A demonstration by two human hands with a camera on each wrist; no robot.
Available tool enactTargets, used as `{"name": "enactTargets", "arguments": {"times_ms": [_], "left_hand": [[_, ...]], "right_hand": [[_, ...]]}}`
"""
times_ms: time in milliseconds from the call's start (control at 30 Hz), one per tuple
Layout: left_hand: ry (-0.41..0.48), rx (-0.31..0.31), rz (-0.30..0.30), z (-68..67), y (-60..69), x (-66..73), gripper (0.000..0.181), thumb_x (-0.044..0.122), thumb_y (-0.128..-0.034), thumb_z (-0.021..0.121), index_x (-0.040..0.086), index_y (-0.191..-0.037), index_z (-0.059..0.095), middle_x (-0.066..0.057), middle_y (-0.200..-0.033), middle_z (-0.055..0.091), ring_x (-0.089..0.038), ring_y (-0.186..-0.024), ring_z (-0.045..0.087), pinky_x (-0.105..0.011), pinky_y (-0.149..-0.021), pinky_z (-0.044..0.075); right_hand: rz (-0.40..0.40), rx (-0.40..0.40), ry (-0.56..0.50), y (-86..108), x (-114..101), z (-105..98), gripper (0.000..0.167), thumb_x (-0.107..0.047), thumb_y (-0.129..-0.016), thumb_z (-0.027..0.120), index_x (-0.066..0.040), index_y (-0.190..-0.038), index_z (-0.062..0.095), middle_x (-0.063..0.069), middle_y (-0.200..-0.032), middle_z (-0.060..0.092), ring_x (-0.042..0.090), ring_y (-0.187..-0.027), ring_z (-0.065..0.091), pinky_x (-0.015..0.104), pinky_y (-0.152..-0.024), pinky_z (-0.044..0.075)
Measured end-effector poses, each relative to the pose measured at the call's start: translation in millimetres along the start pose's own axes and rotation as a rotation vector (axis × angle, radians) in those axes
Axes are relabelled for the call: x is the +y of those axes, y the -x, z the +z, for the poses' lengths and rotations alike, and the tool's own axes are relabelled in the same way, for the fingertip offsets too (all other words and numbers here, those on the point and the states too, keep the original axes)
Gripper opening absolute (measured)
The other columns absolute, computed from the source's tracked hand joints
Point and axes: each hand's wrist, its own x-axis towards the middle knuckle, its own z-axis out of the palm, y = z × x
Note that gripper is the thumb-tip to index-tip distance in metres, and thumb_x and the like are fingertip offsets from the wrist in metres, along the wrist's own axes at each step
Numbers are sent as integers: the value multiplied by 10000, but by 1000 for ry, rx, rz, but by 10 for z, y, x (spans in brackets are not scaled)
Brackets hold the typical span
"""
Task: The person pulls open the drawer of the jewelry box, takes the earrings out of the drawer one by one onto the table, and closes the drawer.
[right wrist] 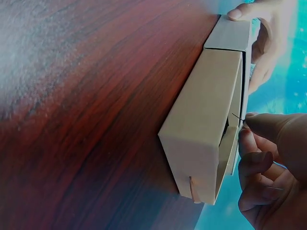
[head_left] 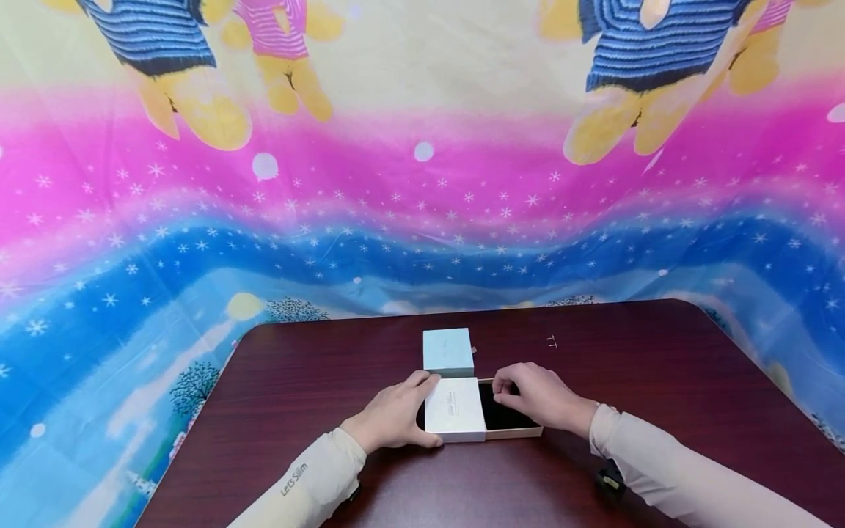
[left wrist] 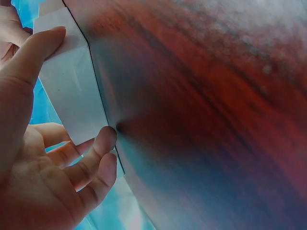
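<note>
A white sleeve box [head_left: 454, 411] lies on the table with its drawer [head_left: 515, 433] pulled out to the right, showing a black lining. My left hand [head_left: 396, 414] grips the sleeve's left end, thumb on the near side and fingers at the far side. Over the drawer is my right hand [head_left: 538, 392]; in the right wrist view, thumb and index finger of the right hand [right wrist: 268, 163] pinch a thin dark, pin-like piece [right wrist: 237, 117]. A ribbon tab [right wrist: 193, 189] hangs from the drawer's end.
A pale blue box [head_left: 447, 350] stands just behind the white one, with a small tab at its right side. Two small thin pieces [head_left: 551, 342] lie on the dark table [head_left: 317, 381] at the back right. A patterned cloth [head_left: 422, 220] hangs behind the table.
</note>
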Motion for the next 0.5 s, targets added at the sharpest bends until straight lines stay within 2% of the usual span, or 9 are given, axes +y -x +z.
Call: {"name": "enactTargets", "arguments": {"times_ms": [267, 500], "left_hand": [[4, -9, -2, -6, -3, -9, 1054, 603, -741, 820, 114, -1563, 377, -69, -1518, 470, -229, -1232, 628, -385, -975, 545], [4, -13, -5, -6, -9, -14, 1053, 602, -735, 823, 115, -1558, 384, -67, -1518, 468, -232, -1229, 630, -386, -969, 547]], "right_hand": [[1, 4, -9, 16, 32, -28, 89, -178, -907, 750, -243, -863, 709, -174, -782, 624, -21, -674, 493, 221, -604, 420], [-6, 20, -26, 26, 52, -70, 90, -170, -911, 743, -233, -856, 711, -167, -748, 609, -19, -611, 472, 220, -577, 417]]}}
